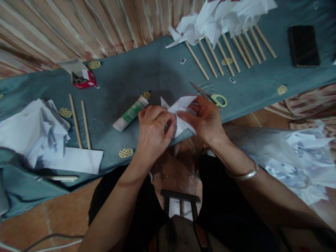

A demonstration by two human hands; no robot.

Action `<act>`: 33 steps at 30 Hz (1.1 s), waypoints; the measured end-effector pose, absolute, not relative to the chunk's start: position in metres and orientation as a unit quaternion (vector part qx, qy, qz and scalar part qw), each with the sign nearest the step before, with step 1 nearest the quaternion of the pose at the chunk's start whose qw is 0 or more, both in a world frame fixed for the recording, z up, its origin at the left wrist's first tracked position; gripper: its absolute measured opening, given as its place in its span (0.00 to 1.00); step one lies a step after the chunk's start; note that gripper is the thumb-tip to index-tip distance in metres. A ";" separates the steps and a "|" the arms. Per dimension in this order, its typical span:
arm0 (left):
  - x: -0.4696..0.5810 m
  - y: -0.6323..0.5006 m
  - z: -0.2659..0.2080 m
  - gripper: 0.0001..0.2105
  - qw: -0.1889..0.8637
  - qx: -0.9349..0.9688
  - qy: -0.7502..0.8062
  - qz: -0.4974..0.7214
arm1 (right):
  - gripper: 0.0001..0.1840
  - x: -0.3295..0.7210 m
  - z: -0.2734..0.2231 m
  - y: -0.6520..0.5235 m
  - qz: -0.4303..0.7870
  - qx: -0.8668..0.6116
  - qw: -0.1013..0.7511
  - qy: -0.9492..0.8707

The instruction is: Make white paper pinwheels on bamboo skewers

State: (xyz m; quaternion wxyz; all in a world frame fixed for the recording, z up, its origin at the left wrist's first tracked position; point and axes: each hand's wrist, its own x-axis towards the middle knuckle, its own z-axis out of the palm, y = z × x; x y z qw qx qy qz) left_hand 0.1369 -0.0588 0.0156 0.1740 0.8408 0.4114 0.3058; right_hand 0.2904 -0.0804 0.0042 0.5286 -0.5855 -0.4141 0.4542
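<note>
A folded white paper pinwheel (pixel 179 120) is held between my two hands over the table's near edge. My left hand (pixel 155 127) has its fingers curled and pinches the left side of the paper; its fingertips are partly hidden. On the other side my right hand (pixel 206 119) grips the pinwheel, thumb on top and fingers beneath. To the left of my left hand lies a green and white glue stick or tube (pixel 131 113). Scissors with light green handles (pixel 218 100) rest just beyond my right hand.
Finished-looking paper pinwheels on wooden sticks (pixel 210 24) lie at the back right, near a black phone (pixel 303 46). On the left are a red box of small metal pieces (pixel 83 79), two wooden sticks (pixel 76 120) and piled white paper (pixel 34 127). A plastic bag (pixel 278 157) sits at lower right.
</note>
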 end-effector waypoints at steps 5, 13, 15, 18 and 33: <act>0.137 -0.059 0.015 0.04 0.169 0.844 0.401 0.315 | 0.18 0.290 0.005 -0.080 0.451 -0.589 0.522 -0.420; 0.136 -0.060 0.014 0.03 0.180 0.843 0.409 0.300 | 0.16 0.289 0.003 -0.079 0.440 -0.593 0.527 -0.421; 0.136 -0.060 0.014 0.04 0.185 0.841 0.412 0.296 | 0.16 0.290 0.003 -0.079 0.441 -0.593 0.524 -0.423; 0.136 -0.059 0.015 0.04 0.189 0.839 0.415 0.296 | 0.16 0.291 0.004 -0.079 0.451 -0.588 0.524 -0.419; 0.131 -0.056 0.014 0.03 0.202 0.822 0.419 0.327 | 0.15 0.292 0.007 -0.081 0.481 -0.578 0.523 -0.401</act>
